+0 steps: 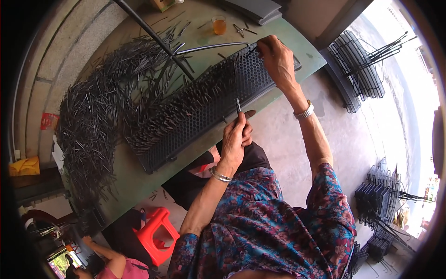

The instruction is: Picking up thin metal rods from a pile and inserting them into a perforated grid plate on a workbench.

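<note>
A long black perforated panel (254, 69) lies slanted across the green table. Thin black strips (186, 104) stand packed in many of its holes, mostly along the far side and left part. My left hand (236, 139) is closed round a slim tool (239, 105) with a metal tip, held just off the panel's near edge; its exact kind is unclear. My right hand (278, 59) is over the panel's far right end, fingers bent down and pinched together. Whatever lies between those fingertips is hidden. A large heap of loose black strips (93, 116) covers the table's left side.
A glass of amber liquid (219, 25) stands at the back of the green table (304, 42). A dark metal bar (148, 32) crosses above the heap. Wire racks (360, 65) stand on the floor to the right. A red stool (160, 235) and another person (118, 267) are at lower left.
</note>
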Demonstrator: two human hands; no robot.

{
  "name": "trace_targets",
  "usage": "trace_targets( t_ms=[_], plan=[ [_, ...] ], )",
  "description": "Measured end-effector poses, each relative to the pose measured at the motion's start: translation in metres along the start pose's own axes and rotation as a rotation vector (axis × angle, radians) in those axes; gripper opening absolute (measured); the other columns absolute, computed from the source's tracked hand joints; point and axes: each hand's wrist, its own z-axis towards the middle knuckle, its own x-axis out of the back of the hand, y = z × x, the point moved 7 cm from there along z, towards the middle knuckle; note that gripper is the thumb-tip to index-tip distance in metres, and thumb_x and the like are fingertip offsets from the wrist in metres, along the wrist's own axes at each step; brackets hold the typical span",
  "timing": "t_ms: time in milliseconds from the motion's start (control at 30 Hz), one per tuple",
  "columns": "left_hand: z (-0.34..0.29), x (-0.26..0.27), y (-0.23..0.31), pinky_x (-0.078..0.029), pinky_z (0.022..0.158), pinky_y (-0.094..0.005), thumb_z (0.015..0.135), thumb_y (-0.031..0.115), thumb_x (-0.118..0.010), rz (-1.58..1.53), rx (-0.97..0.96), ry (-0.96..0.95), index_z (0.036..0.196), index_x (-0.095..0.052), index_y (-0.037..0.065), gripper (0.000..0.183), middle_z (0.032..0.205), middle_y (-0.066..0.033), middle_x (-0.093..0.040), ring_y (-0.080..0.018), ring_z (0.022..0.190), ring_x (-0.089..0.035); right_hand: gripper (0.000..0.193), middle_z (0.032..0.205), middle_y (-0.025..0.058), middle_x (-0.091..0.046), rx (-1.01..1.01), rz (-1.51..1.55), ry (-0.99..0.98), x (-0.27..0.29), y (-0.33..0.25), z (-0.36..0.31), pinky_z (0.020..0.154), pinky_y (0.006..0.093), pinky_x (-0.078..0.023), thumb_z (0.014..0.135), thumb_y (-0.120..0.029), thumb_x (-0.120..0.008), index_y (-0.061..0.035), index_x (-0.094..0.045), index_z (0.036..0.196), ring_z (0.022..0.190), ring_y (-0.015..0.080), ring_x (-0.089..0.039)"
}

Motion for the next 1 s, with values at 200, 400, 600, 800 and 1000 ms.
trace_targets(
  t_ms=[200, 400, 600, 800, 1000],
  plan=[
    [0.001, -0.004, 0.001, -0.021, 0.045, -0.0203, 0.102, 0.041, -0.041, -0.034, -0.021, -0.048, 0.124, -0.054, 0.004, 0.045, 0.062, 0.0048, -0.034, -0.0039, 0.048, -0.023, 0.012, 0.078, 0.0142, -0.066, 0.181, -0.023, 0.088, -0.017, 0.009, 0.009, 0.061, 0.0332, -0.051, 0.092, -0.010, -0.057, 0.0009, -0.059, 0.095, 0.067, 0.0232, -0.066],
    [0.000, -0.006, 0.001, -0.019, 0.044, -0.0201, 0.102, 0.044, -0.041, -0.028, 0.003, -0.042, 0.127, -0.054, 0.006, 0.047, 0.062, 0.0055, -0.032, -0.0033, 0.048, -0.022, 0.013, 0.077, 0.0151, -0.065, 0.182, -0.044, 0.042, -0.021, 0.003, 0.011, 0.063, 0.0355, -0.051, 0.090, -0.011, -0.059, 0.0005, -0.060, 0.095, 0.069, 0.0270, -0.065],
    [0.001, -0.009, 0.001, -0.021, 0.045, -0.0202, 0.103, 0.041, -0.040, -0.017, -0.001, -0.042, 0.126, -0.052, 0.004, 0.045, 0.062, 0.0045, -0.035, -0.0038, 0.048, -0.023, 0.013, 0.083, 0.0123, -0.065, 0.212, -0.128, -0.089, -0.040, 0.002, 0.011, 0.065, 0.0363, -0.051, 0.088, -0.016, -0.063, -0.0057, -0.068, 0.094, 0.073, 0.0296, -0.064],
    [0.003, -0.011, 0.005, -0.022, 0.045, -0.0204, 0.103, 0.040, -0.041, 0.005, -0.047, -0.071, 0.126, -0.051, 0.003, 0.045, 0.062, 0.0047, -0.035, -0.0040, 0.048, -0.023, 0.015, 0.085, 0.0106, -0.065, 0.203, -0.267, -0.153, -0.039, -0.006, 0.017, 0.065, 0.0379, -0.051, 0.087, -0.020, -0.063, -0.0088, -0.071, 0.092, 0.075, 0.0295, -0.064],
    [-0.003, -0.014, 0.001, -0.022, 0.045, -0.0205, 0.102, 0.040, -0.042, -0.005, -0.023, -0.065, 0.125, -0.053, 0.003, 0.045, 0.062, 0.0043, -0.035, -0.0042, 0.048, -0.024, 0.016, 0.083, 0.0167, -0.061, 0.181, -0.382, -0.202, -0.057, 0.013, 0.012, 0.066, 0.0436, -0.048, 0.083, -0.022, -0.062, -0.0088, -0.069, 0.081, 0.078, 0.0340, -0.063]
  ],
)
